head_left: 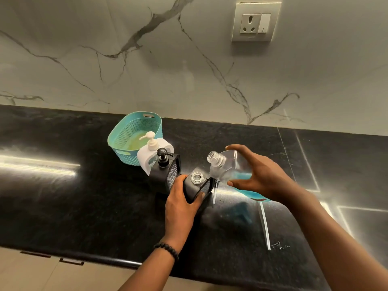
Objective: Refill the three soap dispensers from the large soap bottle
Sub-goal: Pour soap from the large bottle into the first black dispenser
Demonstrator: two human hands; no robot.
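Three soap dispensers are in view. Left to right: one white dispenser [147, 153] with its cream pump fitted, one black dispenser [165, 169] with its black pump fitted, and one open black dispenser [196, 183] with a bare clear neck. One teal basket [134, 133] stands behind the white unit, touching it.

The left hand [181, 203] grips the open black dispenser; the fingers are curled round its body, with the thumb on its right face. One removed pump with tube [214, 191] lies just right of that thumb.

The right hand [259, 175] holds the one large soap bottle [225, 164], which is clear and uncapped. It is tilted, with its mouth above and just right of the open neck. The fingers are spread over its top, the thumb below. Blue soap sits low in the bottle, by the thumb.

The surface is a black stone counter [84, 196]. The wall [147, 70] behind is veined marble, with one socket plate [256, 22]. No writing is legible.
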